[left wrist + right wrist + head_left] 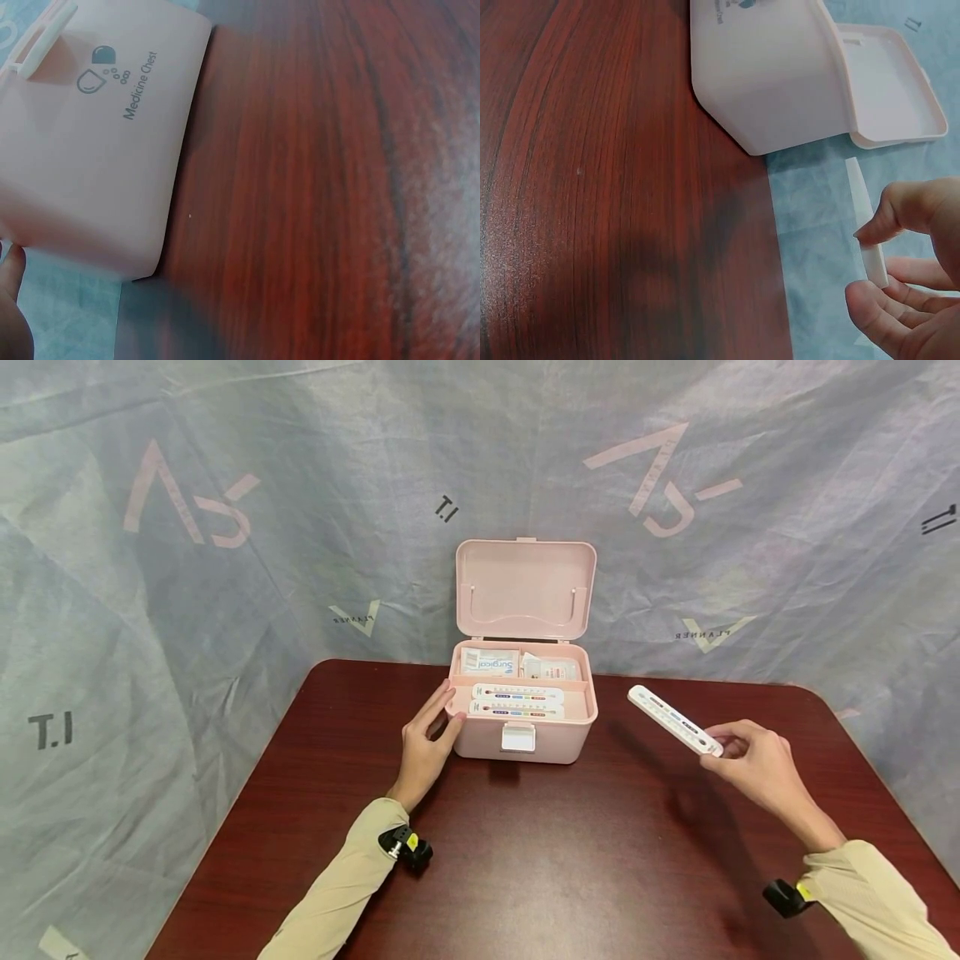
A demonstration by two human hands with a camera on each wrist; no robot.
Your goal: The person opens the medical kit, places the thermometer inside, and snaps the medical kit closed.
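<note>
A pink medicine chest (pixel 517 743) stands with its lid (pixel 525 589) raised. Two white thermometer strips with coloured scales, one of them the front strip (pixel 516 708), lie in its front compartment. My left hand (pixel 427 743) rests against the chest's left side, fingers touching the rim; in the left wrist view only a bit of the hand (pixel 11 300) shows beside the chest. Off to the right of the chest, above the table, my right hand (pixel 761 768) pinches a similar thermometer strip (pixel 675 720) by its near end. The right wrist view shows this strip (pixel 864 217) edge-on between thumb and fingers.
Packets, one of them a surgical packet (pixel 487 662), fill the chest's two back compartments. A latch (pixel 518 737) hangs at the chest's front. The dark red wooden table (pixel 525 860) meets a grey printed curtain (pixel 360 510) behind.
</note>
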